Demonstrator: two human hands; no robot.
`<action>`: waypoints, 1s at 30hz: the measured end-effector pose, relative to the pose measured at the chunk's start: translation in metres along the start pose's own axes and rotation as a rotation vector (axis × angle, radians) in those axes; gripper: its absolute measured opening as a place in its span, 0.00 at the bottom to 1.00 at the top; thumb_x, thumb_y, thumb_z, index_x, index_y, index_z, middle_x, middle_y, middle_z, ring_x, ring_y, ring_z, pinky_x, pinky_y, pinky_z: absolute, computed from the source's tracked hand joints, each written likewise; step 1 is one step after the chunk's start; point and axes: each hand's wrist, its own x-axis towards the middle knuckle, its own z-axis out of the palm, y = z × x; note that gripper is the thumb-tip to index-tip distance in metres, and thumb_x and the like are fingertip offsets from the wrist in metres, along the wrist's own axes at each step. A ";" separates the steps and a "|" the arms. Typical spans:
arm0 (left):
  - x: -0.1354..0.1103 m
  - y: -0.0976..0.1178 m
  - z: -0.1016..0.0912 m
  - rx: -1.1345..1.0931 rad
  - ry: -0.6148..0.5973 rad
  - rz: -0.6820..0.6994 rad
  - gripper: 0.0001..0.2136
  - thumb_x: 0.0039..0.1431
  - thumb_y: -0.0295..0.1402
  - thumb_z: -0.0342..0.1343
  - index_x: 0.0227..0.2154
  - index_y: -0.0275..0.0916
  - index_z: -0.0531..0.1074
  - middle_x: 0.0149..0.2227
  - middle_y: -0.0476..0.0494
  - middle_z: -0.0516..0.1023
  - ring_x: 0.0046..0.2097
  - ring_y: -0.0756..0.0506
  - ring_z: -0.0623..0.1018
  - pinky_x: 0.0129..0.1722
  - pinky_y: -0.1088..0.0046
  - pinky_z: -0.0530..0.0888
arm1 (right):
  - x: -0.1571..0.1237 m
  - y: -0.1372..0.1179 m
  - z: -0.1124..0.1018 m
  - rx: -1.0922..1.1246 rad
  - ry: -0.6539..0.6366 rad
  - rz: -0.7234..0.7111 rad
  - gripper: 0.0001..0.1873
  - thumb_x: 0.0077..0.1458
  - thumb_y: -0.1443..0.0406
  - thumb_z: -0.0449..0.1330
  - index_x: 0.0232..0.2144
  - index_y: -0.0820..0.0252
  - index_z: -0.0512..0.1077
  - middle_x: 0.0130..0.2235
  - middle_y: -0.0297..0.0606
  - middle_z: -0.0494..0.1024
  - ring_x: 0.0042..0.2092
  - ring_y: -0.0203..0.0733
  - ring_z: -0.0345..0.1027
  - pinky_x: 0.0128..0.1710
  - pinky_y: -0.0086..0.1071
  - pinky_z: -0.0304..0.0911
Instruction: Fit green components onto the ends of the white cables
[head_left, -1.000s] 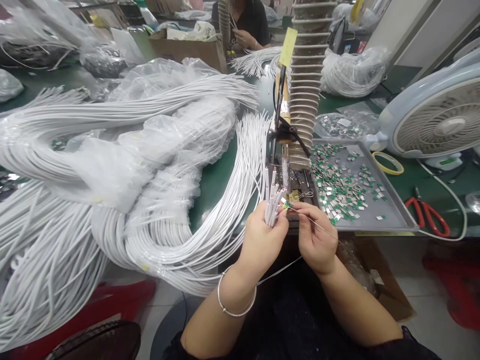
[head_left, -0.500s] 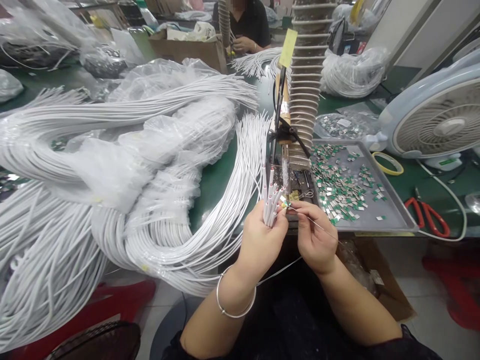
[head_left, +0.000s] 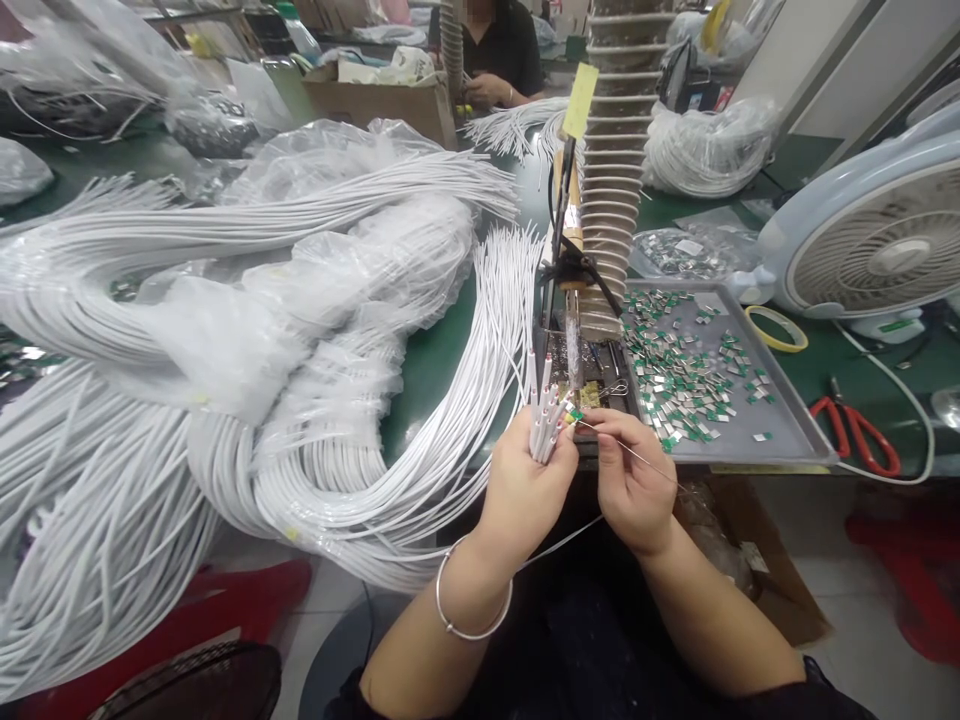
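At the desk (head_left: 424,390), the left hand (head_left: 526,485) grips white cables (head_left: 541,425), a small green board (head_left: 573,413) at its thumb near the soldering iron (head_left: 573,350), while the right hand (head_left: 637,485) pinches a thin wire (head_left: 631,450).

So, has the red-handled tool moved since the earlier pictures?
No, the red-handled tool lies in the same spot beside the right edge of the gray tray.

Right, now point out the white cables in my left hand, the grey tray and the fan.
White cables (head_left: 543,425): head view, on the cluster of ends above the fist.
Grey tray (head_left: 784,415): head view, on the bare floor near its right side.
Fan (head_left: 909,251): head view, on the centre of the grille.
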 end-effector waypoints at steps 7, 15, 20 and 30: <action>-0.009 -0.014 -0.001 -0.029 -0.117 0.018 0.06 0.58 0.33 0.50 0.29 0.37 0.68 0.35 0.43 0.74 0.39 0.45 0.74 0.40 0.68 0.69 | -0.014 0.003 -0.008 0.034 -0.042 0.099 0.07 0.58 0.70 0.49 0.35 0.57 0.67 0.34 0.38 0.74 0.35 0.39 0.70 0.35 0.36 0.68; -0.026 -0.027 -0.005 -0.034 -0.208 0.038 0.10 0.61 0.36 0.47 0.29 0.39 0.70 0.41 0.40 0.74 0.51 0.42 0.70 0.53 0.62 0.63 | -0.016 0.002 -0.028 0.588 0.058 0.591 0.07 0.60 0.62 0.48 0.33 0.55 0.64 0.26 0.30 0.65 0.19 0.29 0.53 0.15 0.24 0.52; -0.028 -0.031 -0.004 -0.090 -0.147 -0.009 0.14 0.60 0.40 0.48 0.24 0.38 0.69 0.28 0.43 0.72 0.44 0.43 0.73 0.48 0.64 0.67 | -0.008 -0.001 -0.051 0.784 -0.055 0.732 0.15 0.59 0.60 0.45 0.33 0.56 0.70 0.25 0.37 0.72 0.16 0.29 0.46 0.10 0.24 0.42; -0.026 -0.035 -0.006 -0.191 -0.383 -0.157 0.19 0.60 0.47 0.44 0.24 0.38 0.66 0.19 0.52 0.60 0.23 0.51 0.62 0.26 0.73 0.64 | 0.018 0.026 -0.069 -0.338 -0.031 0.137 0.09 0.57 0.66 0.51 0.35 0.57 0.71 0.33 0.39 0.75 0.36 0.40 0.69 0.37 0.37 0.65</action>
